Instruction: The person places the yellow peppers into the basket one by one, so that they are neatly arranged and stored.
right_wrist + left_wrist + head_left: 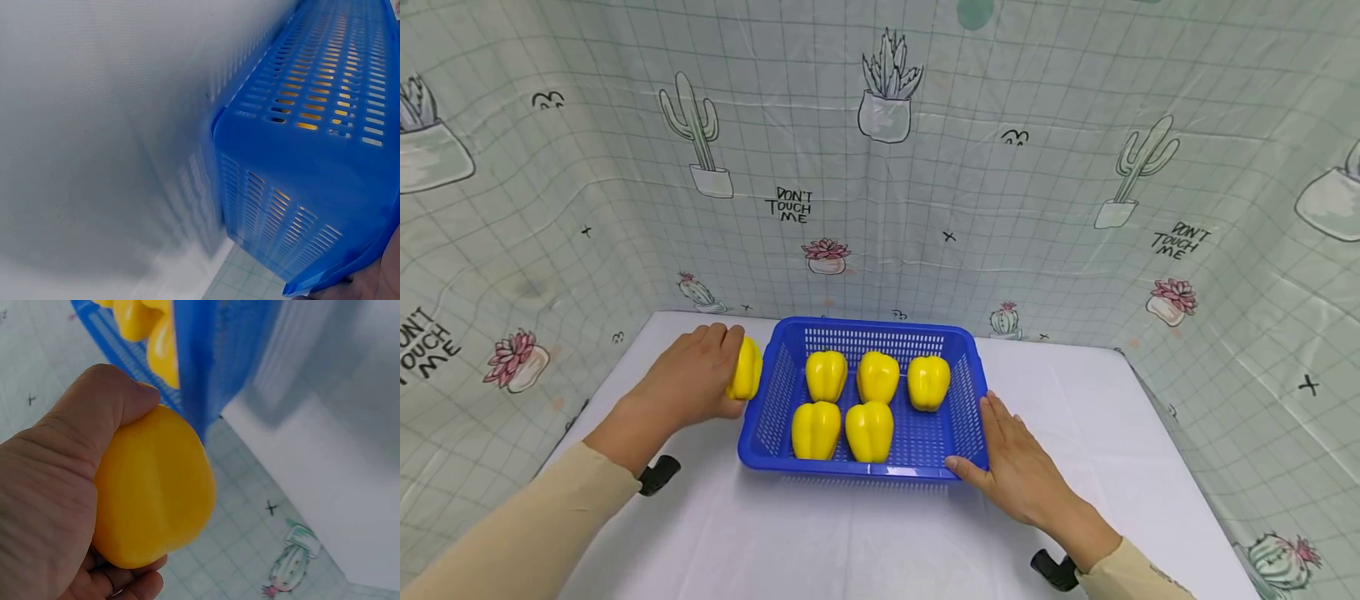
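Observation:
My left hand [703,371] holds a yellow bell pepper [746,369] just outside the left end of a blue plastic basket [868,469]. In the left wrist view, the thumb lies along the upper side of this bell pepper [156,487], with fingertips showing beneath it. Several more yellow bell peppers [870,432] stand in two rows inside the basket. At the basket's front right corner, my right hand [1026,471] rests with its thumb on the front rim and straight fingers along the right side. The right wrist view shows the basket's perforated outer wall [300,162].
The basket stands on a white-covered table [760,533]. A pale checked curtain [880,192] printed with potted plants hangs behind and on both sides. A black strap piece [659,475] sits at the left wrist, another [1055,570] at the right wrist.

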The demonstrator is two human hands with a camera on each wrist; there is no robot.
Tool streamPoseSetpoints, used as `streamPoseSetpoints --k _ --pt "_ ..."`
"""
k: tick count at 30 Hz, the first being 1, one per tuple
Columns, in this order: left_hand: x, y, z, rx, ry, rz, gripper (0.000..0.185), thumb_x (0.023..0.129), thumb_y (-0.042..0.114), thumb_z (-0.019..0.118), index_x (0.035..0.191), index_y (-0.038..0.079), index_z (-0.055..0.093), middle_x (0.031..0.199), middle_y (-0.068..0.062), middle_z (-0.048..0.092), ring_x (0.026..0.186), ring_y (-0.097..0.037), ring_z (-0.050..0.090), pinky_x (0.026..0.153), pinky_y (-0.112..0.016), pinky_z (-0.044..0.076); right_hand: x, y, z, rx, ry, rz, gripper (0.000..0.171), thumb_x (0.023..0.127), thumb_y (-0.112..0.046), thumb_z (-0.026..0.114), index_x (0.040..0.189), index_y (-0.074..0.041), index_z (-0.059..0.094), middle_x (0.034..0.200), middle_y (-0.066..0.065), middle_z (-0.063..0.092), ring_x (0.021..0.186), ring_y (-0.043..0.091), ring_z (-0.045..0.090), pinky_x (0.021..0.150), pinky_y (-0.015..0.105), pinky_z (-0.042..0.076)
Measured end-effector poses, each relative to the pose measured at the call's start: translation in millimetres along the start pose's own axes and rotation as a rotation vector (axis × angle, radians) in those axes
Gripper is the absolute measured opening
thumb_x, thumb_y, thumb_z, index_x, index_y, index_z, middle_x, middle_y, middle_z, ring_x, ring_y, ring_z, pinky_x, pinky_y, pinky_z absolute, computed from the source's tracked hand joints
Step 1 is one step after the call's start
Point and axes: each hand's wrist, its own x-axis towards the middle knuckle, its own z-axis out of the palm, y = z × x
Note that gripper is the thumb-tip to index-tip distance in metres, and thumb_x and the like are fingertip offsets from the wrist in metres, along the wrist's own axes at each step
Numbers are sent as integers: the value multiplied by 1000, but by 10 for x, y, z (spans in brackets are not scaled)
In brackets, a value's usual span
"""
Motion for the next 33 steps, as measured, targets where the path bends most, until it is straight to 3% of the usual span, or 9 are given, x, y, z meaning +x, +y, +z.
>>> streamPoseSetpoints --k 7,22,33 --pt "156 281 -147 -15 -38 17 98 75 45 91 144 -12 50 118 -25 64 104 -37 61 102 -51 58 2 -5 -36 -3 13 -13 106 100 -70 53 164 9 22 172 30 20 157 47 28 127 63 26" --pt "587 987 -179 -64 -195 121 103 83 53 87 155 -4 41 144 -23 58 135 -38 56 121 -52 44 -2 9 -20 -4 10 -17 108 100 -71 53 164 9 21 172 30 19 157 47 28 128 62 26" --pt "848 1502 -57 -101 -238 188 99 84 56 85 157 4 42 137 -15 59 128 -30 57 120 -43 46 -21 11 -15 5 24 -22 107 100 -71 54 163 10 23 171 30 22 157 47 29 127 63 28"
